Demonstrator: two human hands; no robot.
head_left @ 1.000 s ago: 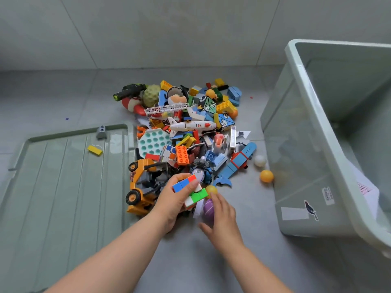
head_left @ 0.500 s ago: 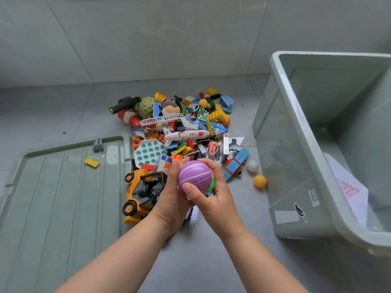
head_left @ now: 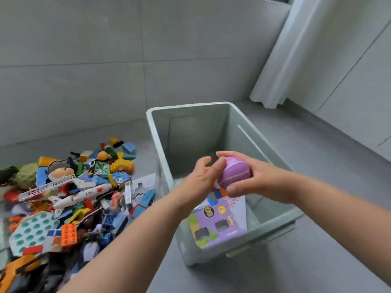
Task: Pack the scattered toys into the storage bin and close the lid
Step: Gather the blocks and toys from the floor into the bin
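Most of the job is ahead of me. Nearest, on my left, the toy heap lies on the floor, not yet packed: an orange truck at the near edge, a white plane in the middle, bricks beyond. To the right stands the storage bin, open. At its near end I see a purple printed card and a few small coloured pieces; the rest of its floor looks bare. The lid is not in view, so closing comes last.

Both my hands are over the bin. My left hand is loose, its fingers spread, grasping nothing I can see, with the fingertips just touching the purple ball. My right hand wraps that ball from the right, thumb below and fingers over the top, holding it above the bin's middle, ready to drop.
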